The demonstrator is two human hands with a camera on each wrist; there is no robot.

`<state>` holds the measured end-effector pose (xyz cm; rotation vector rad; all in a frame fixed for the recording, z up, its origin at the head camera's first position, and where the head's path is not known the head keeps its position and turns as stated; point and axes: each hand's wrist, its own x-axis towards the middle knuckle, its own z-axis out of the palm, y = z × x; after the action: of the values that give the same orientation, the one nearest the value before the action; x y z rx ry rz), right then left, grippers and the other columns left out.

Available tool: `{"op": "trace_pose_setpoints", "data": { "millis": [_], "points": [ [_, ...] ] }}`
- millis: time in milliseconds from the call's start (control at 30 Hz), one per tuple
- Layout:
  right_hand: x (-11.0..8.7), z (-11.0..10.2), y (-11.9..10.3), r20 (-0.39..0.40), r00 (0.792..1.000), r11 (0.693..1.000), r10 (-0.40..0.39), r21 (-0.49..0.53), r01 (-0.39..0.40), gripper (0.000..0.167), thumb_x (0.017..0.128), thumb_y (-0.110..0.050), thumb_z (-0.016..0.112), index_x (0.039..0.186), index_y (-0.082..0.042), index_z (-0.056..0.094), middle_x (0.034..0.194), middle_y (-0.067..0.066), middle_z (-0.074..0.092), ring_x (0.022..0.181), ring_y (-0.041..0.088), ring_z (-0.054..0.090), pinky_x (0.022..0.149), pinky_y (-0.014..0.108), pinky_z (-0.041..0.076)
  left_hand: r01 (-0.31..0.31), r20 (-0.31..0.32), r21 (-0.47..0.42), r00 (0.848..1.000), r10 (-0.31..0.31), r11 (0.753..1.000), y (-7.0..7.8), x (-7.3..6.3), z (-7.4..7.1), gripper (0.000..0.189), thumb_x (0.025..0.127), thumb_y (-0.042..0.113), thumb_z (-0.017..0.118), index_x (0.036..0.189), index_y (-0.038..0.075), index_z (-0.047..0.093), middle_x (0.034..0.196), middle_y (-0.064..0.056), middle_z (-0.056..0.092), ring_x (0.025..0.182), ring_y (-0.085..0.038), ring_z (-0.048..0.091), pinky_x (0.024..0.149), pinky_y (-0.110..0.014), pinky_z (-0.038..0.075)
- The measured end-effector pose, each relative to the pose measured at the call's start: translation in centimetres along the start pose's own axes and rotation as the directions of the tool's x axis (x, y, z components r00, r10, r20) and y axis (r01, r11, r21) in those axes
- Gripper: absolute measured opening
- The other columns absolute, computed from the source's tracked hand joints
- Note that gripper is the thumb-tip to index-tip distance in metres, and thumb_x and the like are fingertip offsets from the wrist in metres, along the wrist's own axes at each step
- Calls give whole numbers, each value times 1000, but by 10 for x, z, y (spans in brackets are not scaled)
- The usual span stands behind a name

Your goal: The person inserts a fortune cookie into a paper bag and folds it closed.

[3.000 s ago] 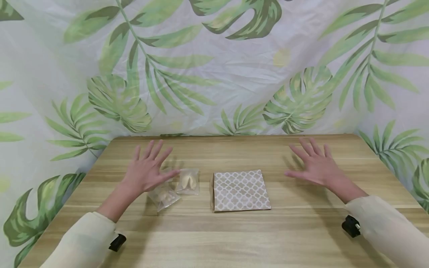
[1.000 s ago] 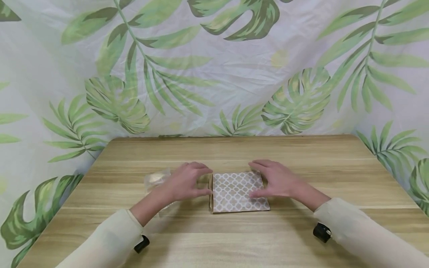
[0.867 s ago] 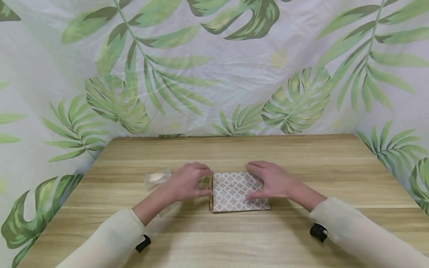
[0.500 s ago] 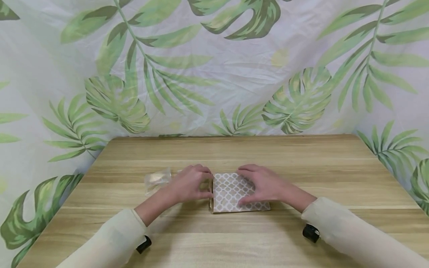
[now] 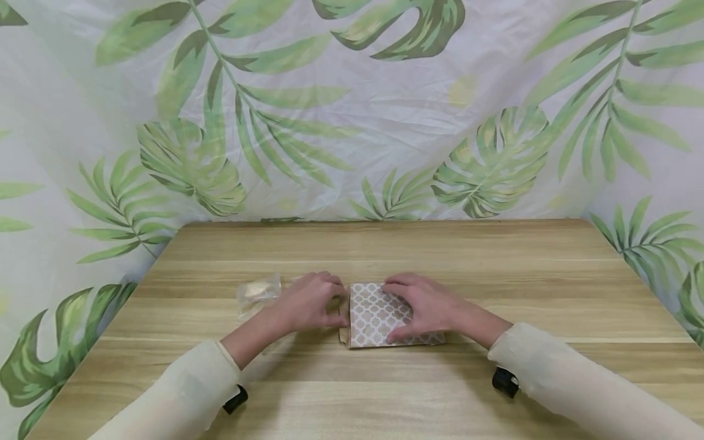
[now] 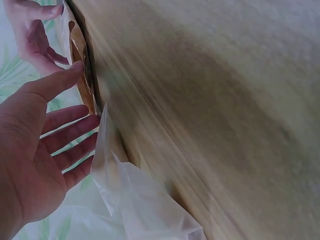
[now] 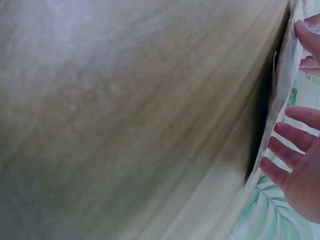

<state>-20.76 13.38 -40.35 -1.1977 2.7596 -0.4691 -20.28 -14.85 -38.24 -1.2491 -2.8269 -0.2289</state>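
A flattened paper box [image 5: 374, 311] with a white lattice print lies mid-table, its brown inside [image 6: 79, 45] showing at the left end. My left hand [image 5: 313, 302] is at that end. Its thumb touches the brown flap in the left wrist view, and the other fingers lie fairly straight along the edge. My right hand [image 5: 431, 305] rests over the box's right part, thumb on the near side and fingers on the far side. Straight, spread fingers of the right hand [image 7: 300, 155] touch the box's surface in the right wrist view. Its right end is partly hidden.
A fortune cookie in a clear wrapper [image 5: 260, 290] lies left of my left hand; other wrappers are mostly hidden behind the wrist. Clear plastic [image 6: 150, 202] sits below the hand in the left wrist view. A leaf-print cloth [image 5: 352, 122] hangs behind the wooden table [image 5: 352, 391].
Both hands came inward from wide apart to the box. In the last half second, the right hand slid slightly left and the brown flap at the left end spread outward.
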Motion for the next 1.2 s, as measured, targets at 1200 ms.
{"op": "trace_pose_setpoints", "data": {
  "millis": [1200],
  "points": [
    [-7,-1,5,3,999,998,35,46,-35,98,75,-63,84,147,-3,55,153,19,50,142,38,46,117,53,38,283,154,-555,959,-237,783,8,24,10,30,75,0,90,92,-5,66,76,-3,57,70,-8,49,65,-21,44]
  ]
}}
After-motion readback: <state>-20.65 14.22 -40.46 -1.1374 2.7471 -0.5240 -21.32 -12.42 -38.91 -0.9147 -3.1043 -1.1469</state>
